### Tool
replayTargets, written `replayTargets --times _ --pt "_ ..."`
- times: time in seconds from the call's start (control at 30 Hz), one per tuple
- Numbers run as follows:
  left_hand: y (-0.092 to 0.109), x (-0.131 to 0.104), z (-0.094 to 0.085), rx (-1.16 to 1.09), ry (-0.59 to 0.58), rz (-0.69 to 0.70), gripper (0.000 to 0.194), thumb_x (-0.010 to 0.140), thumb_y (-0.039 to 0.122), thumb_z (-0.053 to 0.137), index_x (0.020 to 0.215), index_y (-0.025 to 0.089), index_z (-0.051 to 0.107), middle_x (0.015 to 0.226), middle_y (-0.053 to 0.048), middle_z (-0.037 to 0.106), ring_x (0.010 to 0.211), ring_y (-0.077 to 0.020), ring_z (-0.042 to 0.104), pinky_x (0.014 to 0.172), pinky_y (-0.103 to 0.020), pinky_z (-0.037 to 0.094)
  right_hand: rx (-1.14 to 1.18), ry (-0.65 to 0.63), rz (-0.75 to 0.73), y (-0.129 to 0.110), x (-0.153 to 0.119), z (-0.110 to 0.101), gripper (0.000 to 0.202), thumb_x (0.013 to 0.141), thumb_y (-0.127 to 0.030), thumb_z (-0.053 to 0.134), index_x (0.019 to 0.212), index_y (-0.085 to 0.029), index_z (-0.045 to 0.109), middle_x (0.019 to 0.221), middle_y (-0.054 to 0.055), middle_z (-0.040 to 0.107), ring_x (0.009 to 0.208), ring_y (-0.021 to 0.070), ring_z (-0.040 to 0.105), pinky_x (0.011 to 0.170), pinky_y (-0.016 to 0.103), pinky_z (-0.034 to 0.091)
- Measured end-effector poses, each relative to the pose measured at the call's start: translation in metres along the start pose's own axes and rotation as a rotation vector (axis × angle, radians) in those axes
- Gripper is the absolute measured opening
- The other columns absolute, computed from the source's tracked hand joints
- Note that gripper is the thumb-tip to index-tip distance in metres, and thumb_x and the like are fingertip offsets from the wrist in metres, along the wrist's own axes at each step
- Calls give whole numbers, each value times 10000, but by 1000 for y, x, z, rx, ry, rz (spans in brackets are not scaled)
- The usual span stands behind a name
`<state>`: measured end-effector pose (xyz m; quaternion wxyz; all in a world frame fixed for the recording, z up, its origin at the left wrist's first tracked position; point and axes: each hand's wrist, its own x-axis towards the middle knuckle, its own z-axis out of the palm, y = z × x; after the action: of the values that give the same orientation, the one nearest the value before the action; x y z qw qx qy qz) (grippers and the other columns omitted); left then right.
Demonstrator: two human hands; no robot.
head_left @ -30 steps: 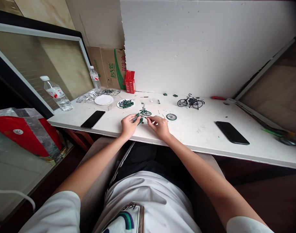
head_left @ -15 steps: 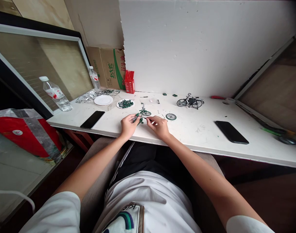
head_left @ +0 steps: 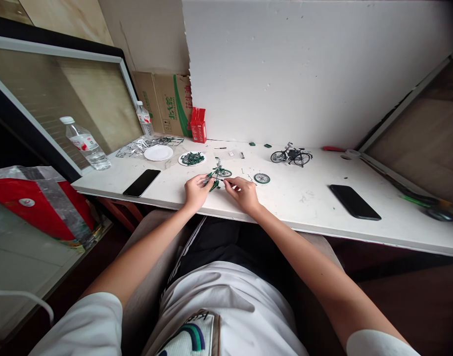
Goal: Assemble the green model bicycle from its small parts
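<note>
Right now the green model bicycle is near the front edge of the white table, between the two hands — thin dark-green parts, silvery handlebars, one spoked wheel showing. The left hand has its thumb and fingers closed on the frame; the right hand pinches a slim dark piece, too small to identify, between thumb and fingertips against it. A loose green-rimmed wheel lies flat just beyond the right hand, and a black model bicycle stands farther back. As for writing, the cardboard box carries green characters resembling 北大荒 and red ones resembling 花生油 — the small red box has pale print too tiny to read. Both bottles, the near bottle and the far bottle, wear red-and-white labels, also unreadable. Folds partly hide the dark lettering on the white shirt.
</note>
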<state>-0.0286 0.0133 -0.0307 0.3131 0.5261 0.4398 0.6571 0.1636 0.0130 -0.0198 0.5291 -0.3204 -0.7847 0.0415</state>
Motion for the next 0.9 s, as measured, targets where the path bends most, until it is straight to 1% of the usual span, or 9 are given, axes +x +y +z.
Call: replayTargets --times 0.23,0.37,0.47,0.57,0.7,0.8,0.87,0.9 --pt "-1 1 -1 10 13 2 354 783 404 862 991 133 770 1045 -174 814 1018 -293 790 967 -418 626 -28 -13 -5 1 0 0 304 1072 -421 573 1073 -217 798 921 84 806 750 205 744 731 336 610" --pt "-3 1 -1 18 19 5 341 796 399 853 997 136 772 1046 -171 814 1021 -291 789 972 -423 623 -46 -28 -36 1 1 0 299 1071 -428 578 1109 -225 795 930 89 809 807 226 761 781 352 617" --pt "-3 1 -2 21 18 14 335 800 396 852 998 138 775 1052 -169 814 1026 -291 789 982 -421 621 -53 -46 -31 1 1 0 306 1082 -428 554 1116 -233 787 953 89 807 817 224 760 785 347 609" --pt "-2 0 -1 12 5 19 345 794 400 856 997 134 776 1065 -177 813 1026 -296 790 981 -428 624 -68 -55 -29 1 1 0 322 1089 -432 540 1057 -218 778 907 86 797 757 210 740 728 324 573" --pt "0 -2 0 4 -14 16 357 791 407 857 1005 131 781 1075 -180 814 1023 -297 792 990 -440 625 -126 -65 -16 2 0 1 406 1105 -466 489 930 -208 749 769 64 754 659 189 689 650 302 499" --pt "1 -4 0 11 -39 17 353 802 407 851 1016 132 791 1087 -180 813 1033 -297 791 1007 -445 620 -182 -62 18 2 0 0 494 1113 -495 451 778 -209 674 660 46 681 573 171 608 597 305 430" --pt "1 -5 0 17 -50 30 349 812 402 846 1026 132 795 1093 -179 813 1033 -298 792 1004 -444 622 -206 -82 51 3 1 0 512 1119 -498 429 740 -213 621 643 42 646 559 169 575 594 310 406" --pt "1 -5 1 21 -51 37 346 815 400 844 1029 132 796 1091 -178 814 1028 -297 793 997 -443 625 -213 -99 69 4 1 -1 505 1123 -495 413 752 -215 610 663 46 647 576 175 580 603 311 405"
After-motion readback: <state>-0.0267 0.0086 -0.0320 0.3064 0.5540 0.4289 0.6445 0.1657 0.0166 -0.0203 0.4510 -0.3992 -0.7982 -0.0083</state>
